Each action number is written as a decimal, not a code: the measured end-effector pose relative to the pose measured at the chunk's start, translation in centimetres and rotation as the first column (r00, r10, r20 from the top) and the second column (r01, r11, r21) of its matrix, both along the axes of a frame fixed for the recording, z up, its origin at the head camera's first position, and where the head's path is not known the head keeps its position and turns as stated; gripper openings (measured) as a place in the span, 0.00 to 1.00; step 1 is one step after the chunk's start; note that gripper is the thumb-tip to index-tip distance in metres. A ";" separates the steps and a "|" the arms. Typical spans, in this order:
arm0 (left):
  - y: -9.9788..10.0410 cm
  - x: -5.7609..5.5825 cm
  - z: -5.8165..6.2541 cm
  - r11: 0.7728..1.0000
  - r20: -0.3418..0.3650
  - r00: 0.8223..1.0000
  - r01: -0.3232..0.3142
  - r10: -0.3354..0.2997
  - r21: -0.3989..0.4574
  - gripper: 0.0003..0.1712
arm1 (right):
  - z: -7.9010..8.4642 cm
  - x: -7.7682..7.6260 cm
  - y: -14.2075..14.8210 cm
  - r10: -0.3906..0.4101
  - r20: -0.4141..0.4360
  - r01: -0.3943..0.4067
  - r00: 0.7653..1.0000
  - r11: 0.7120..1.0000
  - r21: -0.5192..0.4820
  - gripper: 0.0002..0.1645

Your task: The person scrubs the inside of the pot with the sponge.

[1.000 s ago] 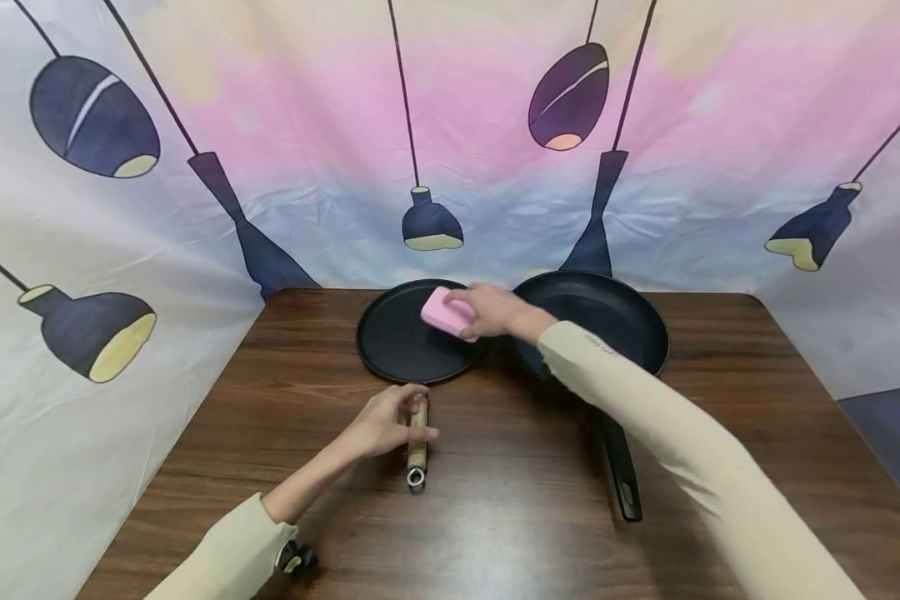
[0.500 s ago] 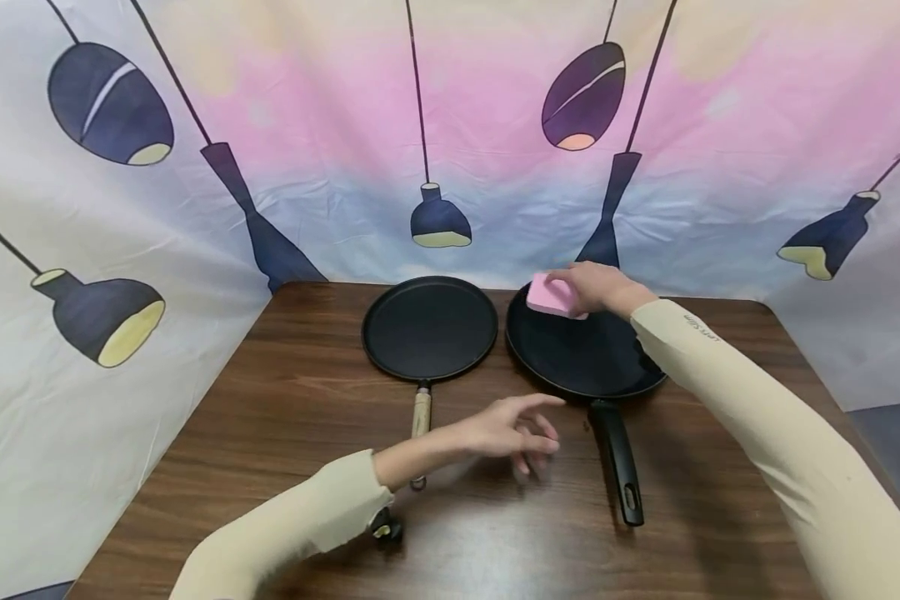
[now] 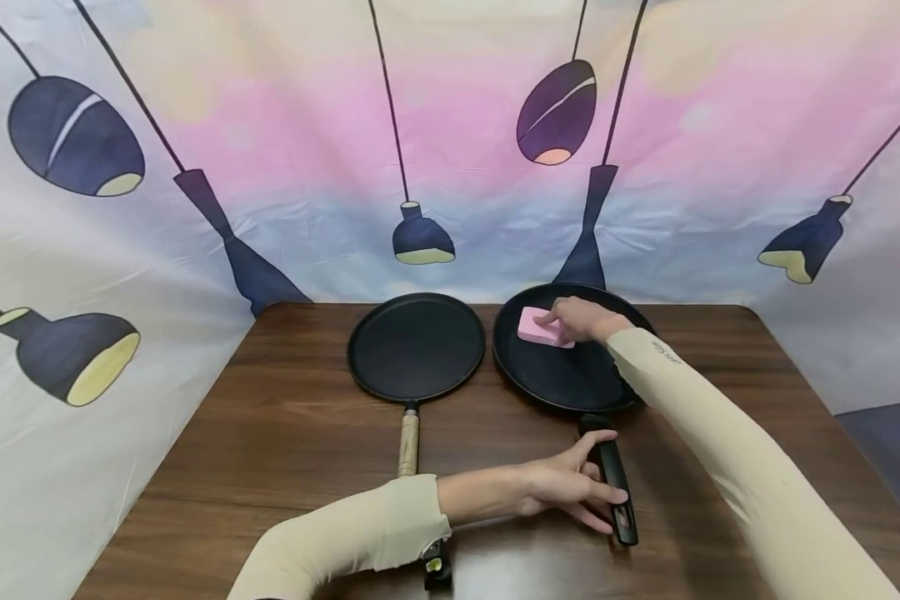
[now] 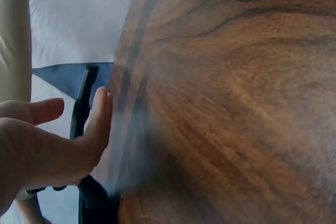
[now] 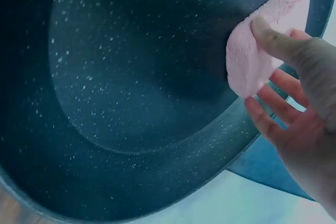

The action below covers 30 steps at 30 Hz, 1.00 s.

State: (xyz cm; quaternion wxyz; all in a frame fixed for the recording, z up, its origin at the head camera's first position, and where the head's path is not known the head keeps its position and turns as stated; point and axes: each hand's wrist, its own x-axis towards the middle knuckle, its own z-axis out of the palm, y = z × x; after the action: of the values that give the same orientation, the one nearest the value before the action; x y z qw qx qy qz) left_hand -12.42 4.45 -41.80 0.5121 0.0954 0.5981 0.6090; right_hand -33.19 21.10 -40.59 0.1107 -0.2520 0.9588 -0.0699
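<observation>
My right hand (image 3: 581,319) holds a pink sponge (image 5: 262,40) against the inside of the black frying pan (image 3: 540,375), thumb on top and fingers along its side. In the right wrist view, whitish specks or droplets dot the pan's dark surface. My left hand (image 3: 562,483) reaches across to the pan's black handle (image 3: 621,475), its fingers spread and fairly straight, right at the handle. In the left wrist view, thumb and a finger lie on either side of the handle (image 4: 81,100), not curled round it.
Left of the frying pan lies a flat black crepe pan (image 3: 416,350) with a wooden handle (image 3: 408,442), partly behind my left sleeve. Both pans rest on the brown wooden table (image 3: 285,417). A cloth backdrop (image 3: 480,183) with printed lamps hangs behind.
My right hand has moved right with the sponge from the crepe pan into the frying pan. My left hand has left the wooden handle and come across to the black one.
</observation>
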 end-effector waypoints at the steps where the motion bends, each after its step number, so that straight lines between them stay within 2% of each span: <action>1: 0.0 0.2 -0.2 1.000 0.021 1.000 -0.006 0.006 0.008 0.44 | -0.2 0.0 0.0 -0.002 -0.017 0.002 1.000 1.000 0.007 0.34; 4: 0.0 0.9 -0.6 0.999 0.076 0.997 -0.015 0.012 0.032 0.43 | -0.8 -0.1 0.4 -0.031 -0.067 0.035 0.997 0.998 0.056 0.33; 9: 0.3 1.5 -0.9 0.998 0.122 0.993 -0.011 0.004 0.061 0.42 | -1.6 0.0 2.0 -0.096 -0.153 0.112 0.984 0.988 0.104 0.28; 16: 0.1 2.2 -0.9 1.000 0.107 0.994 0.028 -0.027 -0.014 0.45 | -2.1 0.8 4.8 -0.065 -0.311 0.132 0.948 0.971 0.201 0.16; 19: 0.0 2.3 -0.8 1.000 0.128 0.991 0.022 -0.023 0.013 0.46 | -1.1 1.3 5.9 -0.072 -0.341 0.163 0.937 0.955 0.247 0.13; 21: 0.0 2.1 -0.6 1.000 0.127 0.992 0.000 -0.004 0.026 0.47 | -0.1 1.5 6.4 -0.074 -0.334 0.173 0.940 0.945 0.278 0.13; 30: 0.2 1.0 0.1 0.997 0.047 0.996 -0.073 0.072 0.020 0.49 | 4.4 2.7 6.5 -0.074 -0.206 0.148 0.976 0.916 0.372 0.14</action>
State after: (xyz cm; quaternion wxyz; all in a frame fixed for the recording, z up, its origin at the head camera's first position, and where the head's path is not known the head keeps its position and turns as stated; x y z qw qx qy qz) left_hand -11.39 4.61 -41.74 0.5023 0.0652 0.5827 0.6355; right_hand -30.46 27.60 -36.17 0.0630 -0.1756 0.9727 0.1378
